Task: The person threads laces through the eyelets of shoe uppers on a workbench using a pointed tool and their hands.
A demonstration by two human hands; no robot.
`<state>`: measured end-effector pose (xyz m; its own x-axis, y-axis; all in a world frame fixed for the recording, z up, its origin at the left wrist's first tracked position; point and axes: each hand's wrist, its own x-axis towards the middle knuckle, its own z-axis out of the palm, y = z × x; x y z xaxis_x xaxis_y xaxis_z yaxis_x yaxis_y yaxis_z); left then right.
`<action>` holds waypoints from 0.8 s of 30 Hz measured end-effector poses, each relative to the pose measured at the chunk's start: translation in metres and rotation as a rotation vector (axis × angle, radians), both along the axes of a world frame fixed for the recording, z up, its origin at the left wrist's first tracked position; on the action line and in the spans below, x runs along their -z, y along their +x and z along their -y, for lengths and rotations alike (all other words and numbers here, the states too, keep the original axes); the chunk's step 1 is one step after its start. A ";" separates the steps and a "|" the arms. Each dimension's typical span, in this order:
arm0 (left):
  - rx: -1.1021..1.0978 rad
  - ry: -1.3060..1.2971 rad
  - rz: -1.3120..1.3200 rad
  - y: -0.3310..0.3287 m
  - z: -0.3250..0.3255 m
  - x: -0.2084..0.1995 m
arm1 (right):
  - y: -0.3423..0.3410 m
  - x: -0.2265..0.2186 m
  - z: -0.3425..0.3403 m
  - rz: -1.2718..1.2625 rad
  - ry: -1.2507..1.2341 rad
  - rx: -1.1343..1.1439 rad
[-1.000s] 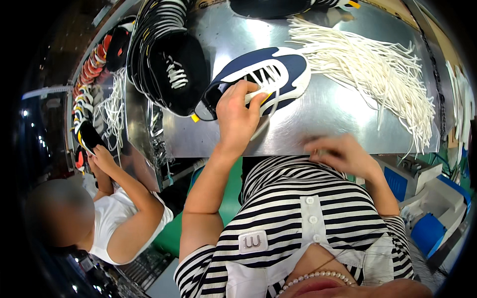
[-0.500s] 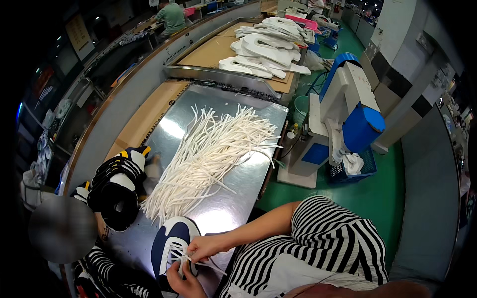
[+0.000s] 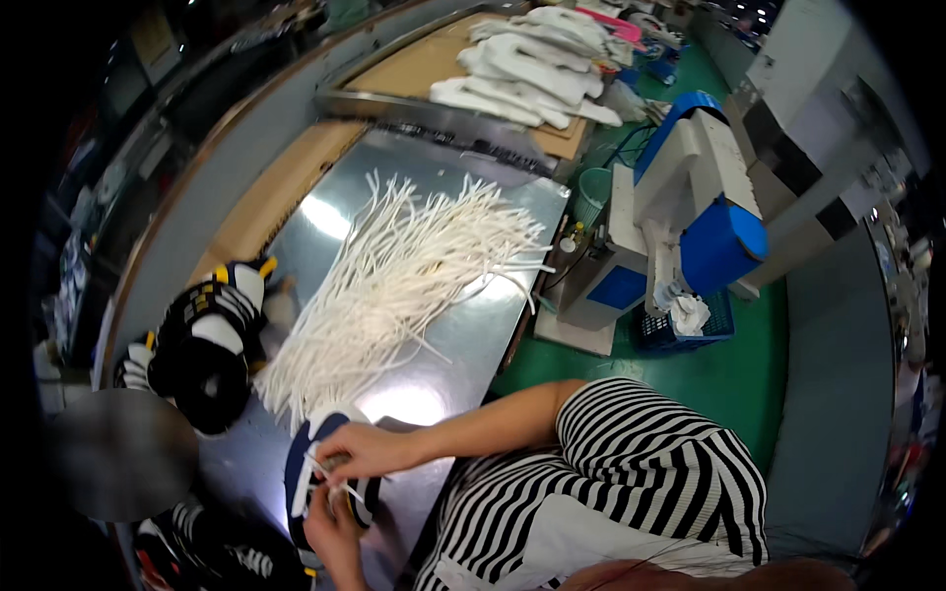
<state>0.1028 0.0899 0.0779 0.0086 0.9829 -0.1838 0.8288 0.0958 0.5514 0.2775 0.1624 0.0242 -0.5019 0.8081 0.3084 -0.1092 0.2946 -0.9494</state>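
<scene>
A navy-and-white sneaker (image 3: 297, 475) rests at the near end of the metal table, in front of me. Over its lacing area, my right hand (image 3: 370, 451) reaches in from the right with fingers pinched on a white shoelace (image 3: 317, 464). My left hand (image 3: 333, 527) comes from below, thumb and fingers closed on the lace close to the shoe's opening. The two hands almost touch and cover much of the eyelets. Just beyond the shoe's toe lies a big bundle of loose white shoelaces (image 3: 394, 295).
Black sneakers with yellow tabs (image 3: 209, 340) stand on the left, more dark shoes (image 3: 222, 552) lower left. White shoe-shaped pieces (image 3: 537, 64) are piled on the far tray. To the right are a machine with blue covers (image 3: 724, 246), a blue basket (image 3: 714, 320) and a green bin (image 3: 592, 192).
My right hand has moved left across the sneaker's lacing, drawing the lace with it. My left hand has shifted slightly left and up. The whole view has tilted a little.
</scene>
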 end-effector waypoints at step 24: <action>-0.175 -0.051 -0.027 -0.077 0.026 0.052 | -0.087 0.040 0.051 0.070 -0.210 0.202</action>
